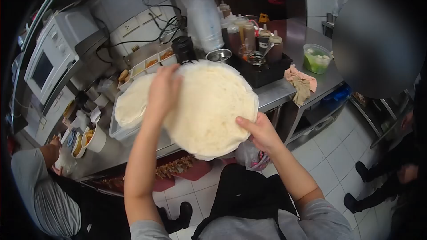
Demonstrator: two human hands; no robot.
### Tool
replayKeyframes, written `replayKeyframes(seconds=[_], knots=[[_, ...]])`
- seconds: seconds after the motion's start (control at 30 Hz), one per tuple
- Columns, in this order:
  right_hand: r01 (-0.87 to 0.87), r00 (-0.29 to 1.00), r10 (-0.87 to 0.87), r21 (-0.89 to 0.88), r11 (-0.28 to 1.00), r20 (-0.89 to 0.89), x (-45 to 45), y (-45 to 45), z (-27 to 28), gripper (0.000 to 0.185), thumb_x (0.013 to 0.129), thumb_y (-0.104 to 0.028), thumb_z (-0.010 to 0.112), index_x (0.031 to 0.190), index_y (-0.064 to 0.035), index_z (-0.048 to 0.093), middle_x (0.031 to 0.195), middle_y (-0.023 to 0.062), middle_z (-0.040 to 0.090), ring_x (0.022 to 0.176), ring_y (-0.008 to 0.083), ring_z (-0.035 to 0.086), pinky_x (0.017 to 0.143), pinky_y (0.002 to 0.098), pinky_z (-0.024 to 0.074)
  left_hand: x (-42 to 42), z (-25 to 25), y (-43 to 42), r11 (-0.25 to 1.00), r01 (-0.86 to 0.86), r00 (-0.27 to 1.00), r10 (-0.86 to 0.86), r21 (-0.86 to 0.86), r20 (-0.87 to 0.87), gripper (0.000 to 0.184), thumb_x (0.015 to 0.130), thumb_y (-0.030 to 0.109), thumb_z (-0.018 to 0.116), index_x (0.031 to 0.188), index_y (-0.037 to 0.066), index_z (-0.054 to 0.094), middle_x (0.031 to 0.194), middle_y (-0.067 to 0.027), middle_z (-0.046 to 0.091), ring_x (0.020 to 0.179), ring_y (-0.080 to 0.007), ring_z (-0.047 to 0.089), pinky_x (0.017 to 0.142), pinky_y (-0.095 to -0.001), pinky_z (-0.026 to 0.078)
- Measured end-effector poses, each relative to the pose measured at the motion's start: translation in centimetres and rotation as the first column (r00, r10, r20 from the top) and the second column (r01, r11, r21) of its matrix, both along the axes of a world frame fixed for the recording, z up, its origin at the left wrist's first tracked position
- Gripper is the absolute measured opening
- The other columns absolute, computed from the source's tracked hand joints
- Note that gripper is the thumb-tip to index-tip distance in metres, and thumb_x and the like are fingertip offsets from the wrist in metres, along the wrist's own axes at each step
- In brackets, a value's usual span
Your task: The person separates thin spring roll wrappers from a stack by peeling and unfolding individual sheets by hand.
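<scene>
A wide round stack of thin, pale flatbreads is held tilted in front of me above the counter, with ragged white edges showing at its rim. My right hand grips its lower right edge, thumb on top and fingers underneath. At its upper left edge is my left hand, back of the hand toward me; motion smears its fingers, so their grip is unclear. Just left of that hand, more pale flatbread lies in a clear plastic tub.
Squeeze bottles stand in a black tray behind the stack. A green-filled tub and cloths are at right. At left are a microwave, a white bucket and a co-worker's arm. Another person stands at right.
</scene>
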State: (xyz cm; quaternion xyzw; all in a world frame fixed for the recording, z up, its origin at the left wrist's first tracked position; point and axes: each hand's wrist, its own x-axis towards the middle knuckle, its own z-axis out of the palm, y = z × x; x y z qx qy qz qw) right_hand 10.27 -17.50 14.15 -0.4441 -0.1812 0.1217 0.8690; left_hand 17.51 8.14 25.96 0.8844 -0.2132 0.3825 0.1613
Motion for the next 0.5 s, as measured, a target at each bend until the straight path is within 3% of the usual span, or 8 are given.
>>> replayKeyframes(seconds=[0.03,0.1,0.13,0.2,0.4,0.5], knots=[[-0.074,0.994,0.075,0.015,0.997,-0.078,0.4,-0.6,-0.5,0.037,0.094,-0.016,0.06,0.124,0.0038,0.052,0.113,0.0124,0.064,0.097,0.0191,0.066,0.084,0.0327,0.0545,-0.6,-1.2,-1.3,1.0,-0.02,0.998,0.02,-0.014,-0.053,0.04,0.084,0.013,0.067,0.12,0.0,0.056,0.114,-0.0203,0.059,0.108,-0.0366,0.057,0.093,-0.0408,0.045],[-0.161,0.975,0.171,0.079,0.984,-0.145,1.2,-1.6,-1.1,0.035,0.095,-0.017,0.057,0.122,0.0039,0.052,0.111,0.0136,0.065,0.095,0.0206,0.067,0.08,0.034,0.0567,-2.0,-3.6,-3.5,0.987,0.154,0.985,-0.157,-0.047,-0.071,0.043,0.082,0.015,0.07,0.12,-0.001,0.055,0.116,-0.0197,0.058,0.108,-0.0378,0.056,0.093,-0.041,0.045],[-0.178,0.97,0.195,0.123,0.976,-0.144,1.0,-1.9,-1.6,0.034,0.096,-0.017,0.056,0.122,0.004,0.052,0.111,0.0141,0.065,0.094,0.0214,0.067,0.078,0.0347,0.0574,-2.9,-4.8,-4.4,0.984,0.176,0.971,-0.177,-0.018,-0.163,0.044,0.082,0.019,0.072,0.117,-0.001,0.056,0.115,-0.0186,0.059,0.107,-0.0358,0.058,0.091,-0.0399,0.046],[-0.225,0.96,0.25,0.183,0.957,-0.127,0.9,-2.6,-2.3,0.032,0.095,-0.013,0.055,0.122,0.004,0.052,0.108,0.0135,0.065,0.092,0.0201,0.067,0.077,0.0332,0.0579,-6.7,-4.7,-6.9,0.936,0.302,0.817,-0.351,-0.178,-0.459,0.039,0.081,0.023,0.073,0.11,-0.002,0.062,0.113,-0.0171,0.063,0.1,-0.0297,0.063,0.081,-0.0376,0.051],[-0.147,0.989,0.147,0.0,0.989,-0.016,0.2,-2.5,-2.1,0.027,0.096,-0.014,0.057,0.118,0.0014,0.056,0.105,0.0087,0.065,0.091,0.0149,0.066,0.076,0.0285,0.0567,-8.5,-6.3,-8.5,0.917,0.337,0.785,-0.4,-0.214,-0.473,0.041,0.075,0.02,0.078,0.105,-0.004,0.064,0.11,-0.0151,0.065,0.085,-0.0256,0.066,0.071,-0.0321,0.052],[-0.143,0.987,0.146,0.045,0.989,-0.071,0.2,-2.2,-1.8,0.026,0.095,-0.015,0.058,0.116,0.001,0.056,0.105,0.0085,0.065,0.091,0.0145,0.066,0.074,0.0275,0.0567,-8.7,-6.5,-8.8,0.918,0.309,0.8,-0.392,-0.248,-0.455,0.038,0.076,0.018,0.076,0.105,-0.004,0.064,0.109,-0.0146,0.065,0.085,-0.025,0.066,0.07,-0.0322,0.052]])
